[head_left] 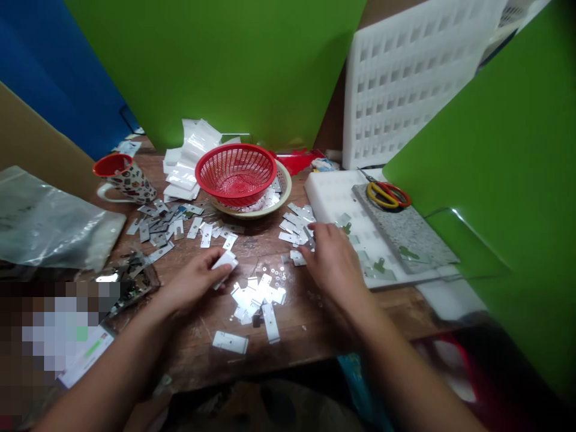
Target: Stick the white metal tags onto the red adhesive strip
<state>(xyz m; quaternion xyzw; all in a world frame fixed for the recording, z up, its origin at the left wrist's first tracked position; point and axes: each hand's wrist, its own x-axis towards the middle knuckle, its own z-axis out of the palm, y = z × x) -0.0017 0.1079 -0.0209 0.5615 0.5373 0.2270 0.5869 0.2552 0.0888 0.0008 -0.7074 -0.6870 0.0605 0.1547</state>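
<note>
In my left hand is a small stack of flat metal plates, gripped between thumb and fingers. My right hand pinches a metal plate at the edge of a pile of similar plates. Between the hands, several small washers lie scattered on the wooden table. Closer to me sits a bright heap of metal plates, with one single plate apart from it. More plates with notches and holes are spread at the left.
A red basket rests in a cream bowl at the back. On the left stand a patterned mug and a plastic bag. Scissors lie on a grey slab over white foam. Green panels enclose the table.
</note>
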